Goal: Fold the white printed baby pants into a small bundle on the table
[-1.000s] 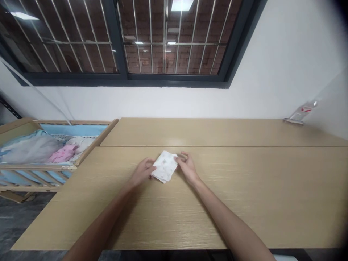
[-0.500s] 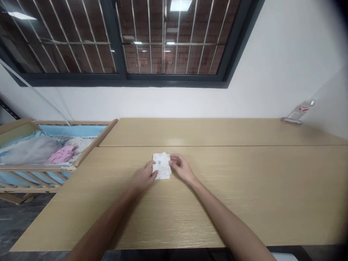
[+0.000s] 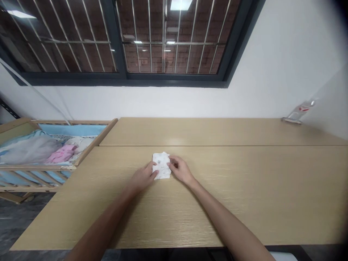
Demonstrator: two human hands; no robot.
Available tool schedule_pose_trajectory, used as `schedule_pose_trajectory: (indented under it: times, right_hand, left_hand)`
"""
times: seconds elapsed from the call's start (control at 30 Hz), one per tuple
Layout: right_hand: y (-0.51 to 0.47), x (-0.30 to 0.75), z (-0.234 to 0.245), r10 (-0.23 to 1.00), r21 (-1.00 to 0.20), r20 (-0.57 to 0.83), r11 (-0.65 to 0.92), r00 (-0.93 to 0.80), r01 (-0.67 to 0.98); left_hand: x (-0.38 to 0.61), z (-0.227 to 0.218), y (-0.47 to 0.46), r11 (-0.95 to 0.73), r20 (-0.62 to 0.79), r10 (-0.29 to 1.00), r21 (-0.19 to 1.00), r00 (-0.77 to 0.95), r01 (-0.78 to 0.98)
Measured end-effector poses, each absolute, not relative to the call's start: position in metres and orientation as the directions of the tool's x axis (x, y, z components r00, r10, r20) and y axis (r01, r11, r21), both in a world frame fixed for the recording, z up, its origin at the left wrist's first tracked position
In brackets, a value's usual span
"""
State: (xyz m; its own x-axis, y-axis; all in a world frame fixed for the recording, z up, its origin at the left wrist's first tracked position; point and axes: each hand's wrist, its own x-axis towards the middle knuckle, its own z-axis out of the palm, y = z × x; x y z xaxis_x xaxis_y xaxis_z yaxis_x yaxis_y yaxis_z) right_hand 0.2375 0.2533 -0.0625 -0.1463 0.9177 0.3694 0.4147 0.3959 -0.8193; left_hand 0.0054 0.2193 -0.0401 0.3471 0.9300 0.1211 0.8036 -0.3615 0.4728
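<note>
A small folded white cloth (image 3: 161, 165) with faint dark prints lies on the wooden table, its right edge uneven and layered. My left hand (image 3: 143, 177) grips its left side, with the thumb and a finger resting over the edge. At the right edge, my right hand (image 3: 180, 169) is curled, thumb and fingertips pinching the cloth's border. The fingertips of both hands are partly hidden, and how many layers they hold cannot be made out.
The pale wooden table (image 3: 244, 188) has a seam running across it. A wooden crib (image 3: 95, 144) with blue lining, bedding and a pink cloth (image 3: 62, 154) stands at the left. A clear plastic package (image 3: 297, 111) leans in the back right corner, below a barred window (image 3: 174, 80).
My right hand has shifted slightly left, its thumb and fingers closing on the cloth's right edge. My left hand and the cloth have hardly moved.
</note>
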Motion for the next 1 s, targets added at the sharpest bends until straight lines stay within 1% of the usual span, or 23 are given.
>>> schedule_pose_trajectory:
  times: [0.13,0.23,0.3,0.4,0.43,0.5,0.57,0.6,0.67,0.77,0.87,1.0]
  right_hand:
    - [0.251,0.237,-0.061,0.914,-0.808,0.374,0.405,-0.158,0.428]
    - [0.249,0.237,-0.060,0.914,-0.801,0.371,0.405,-0.166,0.440]
    - [0.248,0.236,-0.060,0.913,-0.801,0.375,0.408,-0.164,0.438]
    - [0.246,0.236,-0.055,0.900,-0.780,0.403,0.433,-0.165,0.453]
    - [0.244,0.236,-0.051,0.888,-0.752,0.426,0.454,-0.172,0.477]
    - [0.238,0.237,-0.040,0.843,-0.660,0.490,0.524,-0.221,0.538]
    - [0.230,0.236,-0.027,0.770,-0.540,0.537,0.627,-0.344,0.562]
    - [0.225,0.234,-0.020,0.729,-0.488,0.535,0.680,-0.428,0.547]
    - [0.216,0.230,-0.010,0.652,-0.432,0.473,0.758,-0.593,0.488]
    - [0.208,0.221,-0.005,0.565,-0.437,0.315,0.799,-0.762,0.412]
    - [0.212,0.217,-0.010,0.522,-0.472,0.201,0.793,-0.829,0.386]
    - [0.239,0.224,-0.018,0.554,-0.486,0.143,0.761,-0.820,0.429]
  left_hand:
    - [0.005,-0.037,0.220,-0.339,0.136,0.940,0.466,0.313,0.817]
    - [0.004,-0.028,0.216,-0.280,0.164,0.959,0.452,0.230,0.847]
    - [0.007,-0.022,0.206,-0.264,0.231,0.957,0.436,0.177,0.860]
    - [0.023,-0.021,0.178,-0.375,0.396,0.892,0.384,0.217,0.844]
    - [0.032,-0.024,0.166,-0.416,0.441,0.865,0.362,0.240,0.834]
    - [0.052,-0.036,0.146,-0.412,0.491,0.844,0.338,0.215,0.846]
    - [0.071,-0.050,0.131,-0.348,0.502,0.852,0.333,0.148,0.877]
    - [0.078,-0.057,0.127,-0.318,0.496,0.860,0.329,0.124,0.889]
    - [0.088,-0.068,0.123,-0.280,0.473,0.875,0.315,0.105,0.907]
    - [0.091,-0.072,0.122,-0.260,0.460,0.882,0.285,0.106,0.923]
    - [0.089,-0.068,0.121,-0.252,0.435,0.893,0.276,0.113,0.927]
    - [0.088,-0.061,0.120,-0.228,0.370,0.922,0.281,0.113,0.932]
